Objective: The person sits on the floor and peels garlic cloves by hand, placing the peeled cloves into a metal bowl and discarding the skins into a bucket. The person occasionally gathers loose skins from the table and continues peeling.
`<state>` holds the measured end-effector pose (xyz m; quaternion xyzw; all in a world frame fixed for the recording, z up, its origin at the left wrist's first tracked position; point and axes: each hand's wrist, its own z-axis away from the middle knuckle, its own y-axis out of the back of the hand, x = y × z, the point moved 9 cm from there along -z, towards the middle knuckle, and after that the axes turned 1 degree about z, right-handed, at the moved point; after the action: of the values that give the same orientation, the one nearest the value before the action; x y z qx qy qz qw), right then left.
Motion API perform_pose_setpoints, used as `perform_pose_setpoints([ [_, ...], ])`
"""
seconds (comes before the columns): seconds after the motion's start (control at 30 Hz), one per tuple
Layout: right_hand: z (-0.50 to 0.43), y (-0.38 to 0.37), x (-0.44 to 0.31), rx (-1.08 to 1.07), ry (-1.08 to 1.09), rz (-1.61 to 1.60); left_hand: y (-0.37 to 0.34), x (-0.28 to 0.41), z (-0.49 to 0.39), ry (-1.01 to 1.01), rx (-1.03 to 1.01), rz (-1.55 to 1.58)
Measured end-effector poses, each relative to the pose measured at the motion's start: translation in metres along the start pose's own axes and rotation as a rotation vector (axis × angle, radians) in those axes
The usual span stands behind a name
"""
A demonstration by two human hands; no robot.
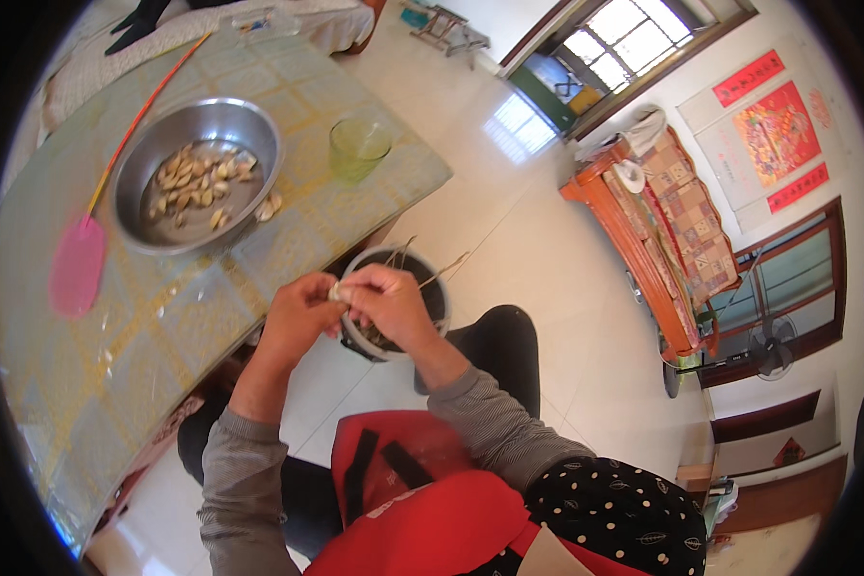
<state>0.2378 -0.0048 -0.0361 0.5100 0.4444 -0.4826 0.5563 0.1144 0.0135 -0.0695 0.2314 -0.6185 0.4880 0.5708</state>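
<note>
Between the fingertips of my left hand (299,313) and my right hand (392,302) is a small pale garlic clove (335,292), pinched from both sides. Both hands are held over the near side of a bucket (441,306) on the floor, which has dry stalks (450,270) sticking out of it. On the table to the left, a stainless steel basin (270,147) contains many loose garlic cloves (201,180). A few more garlic pieces (268,207) lie on the tabletop against the basin's outer side.
A green glass tumbler (358,151) stands near the edge of the cloth-covered table (187,324). Beyond the basin lies a pink fly swatter (78,266) with a long orange handle. A wooden sofa (619,245) and a fan (772,345) are across the tiled floor (525,237).
</note>
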Motion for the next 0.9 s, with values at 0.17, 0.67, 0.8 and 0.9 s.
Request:
perform_pose_setpoints([
  [0.17,-0.002,0.006,0.003,-0.032,0.014,-0.075,-0.005,-0.002,-0.006,0.056,-0.056,0.038],
  [0.67,-0.004,-0.004,0.016,-0.153,-0.106,-0.375,-0.003,0.009,0.003,-0.058,-0.077,0.151],
  [0.8,-0.011,-0.004,0.032,-0.112,-0.151,-0.664,-0.002,0.015,0.001,-0.095,-0.028,0.186],
  [0.9,-0.012,-0.006,0.047,-0.066,-0.221,-0.784,0.009,0.014,-0.001,-0.109,0.054,0.199],
])
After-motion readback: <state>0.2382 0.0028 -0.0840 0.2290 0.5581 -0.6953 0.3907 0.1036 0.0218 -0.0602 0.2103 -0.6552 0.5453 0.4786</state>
